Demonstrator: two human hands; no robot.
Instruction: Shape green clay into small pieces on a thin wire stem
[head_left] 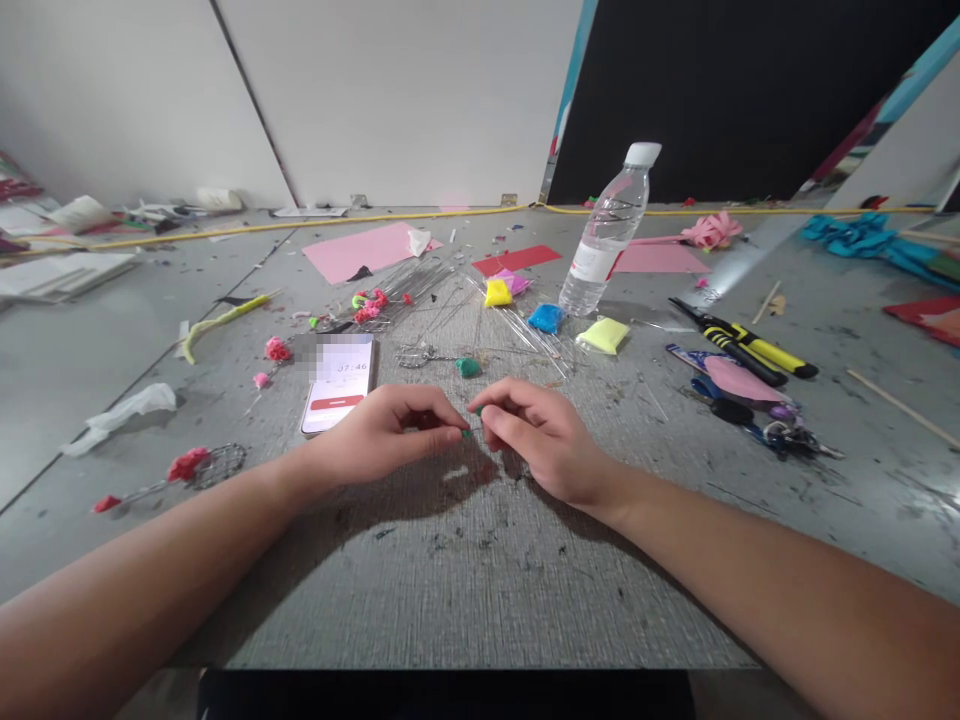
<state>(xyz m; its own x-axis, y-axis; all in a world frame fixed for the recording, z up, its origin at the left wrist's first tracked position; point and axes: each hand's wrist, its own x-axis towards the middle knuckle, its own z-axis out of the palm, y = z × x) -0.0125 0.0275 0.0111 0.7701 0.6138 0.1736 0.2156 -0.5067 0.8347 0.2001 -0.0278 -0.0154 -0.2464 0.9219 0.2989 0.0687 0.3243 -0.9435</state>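
Close together above the grey table [480, 560], my two hands face each other in a pinch. My left hand [390, 430] closes thumb and forefinger on a small bit of green clay, mostly hidden. A second green speck of clay [480, 411] shows between the fingertips of my right hand [536, 430], also closed. Just beyond the fingers lies a larger lump of green clay [468, 368], touching or beside a twisted silver wire piece [420, 356]. Beside my left wrist rests a phone [341, 380] with its screen lit.
A water bottle [604, 240] stands behind blue [547, 318], yellow [497, 293] and pale yellow [603, 335] clay packets. Thin wires [536, 335] lie nearby. At right are pliers [727, 345] and keys [787, 430]; at left, a red clay-and-wire piece [187, 463].
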